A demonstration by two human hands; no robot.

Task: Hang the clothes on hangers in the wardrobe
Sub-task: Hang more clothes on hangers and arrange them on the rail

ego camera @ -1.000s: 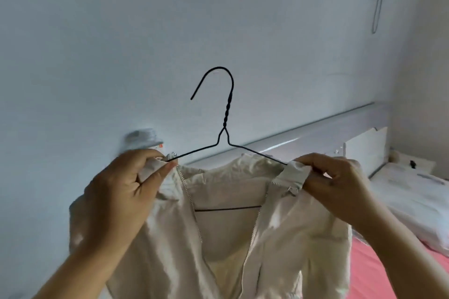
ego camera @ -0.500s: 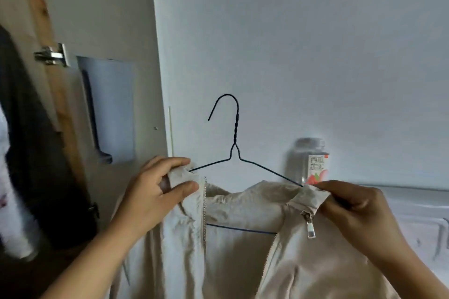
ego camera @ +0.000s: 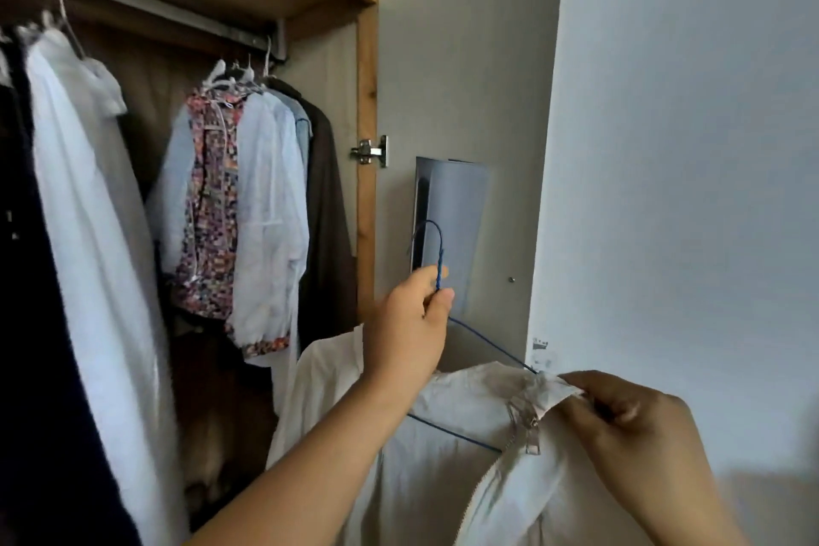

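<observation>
left hand (ego camera: 410, 330) pinches the wire hanger (ego camera: 438, 268) by its neck, right hand (ego camera: 629, 421) grips the cream jacket (ego camera: 465, 479) collar (beside the open wardrobe (ego camera: 368, 58)).

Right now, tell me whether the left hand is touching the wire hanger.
Touching. The head view shows the left hand pinching the wire hanger at its twisted neck, just below the hook.

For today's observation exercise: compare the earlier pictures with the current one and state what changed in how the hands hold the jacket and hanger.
The left hand let go of the jacket collar and now pinches the hanger neck. The right hand still pinches the other collar end; the jacket stays on the hanger.
</observation>
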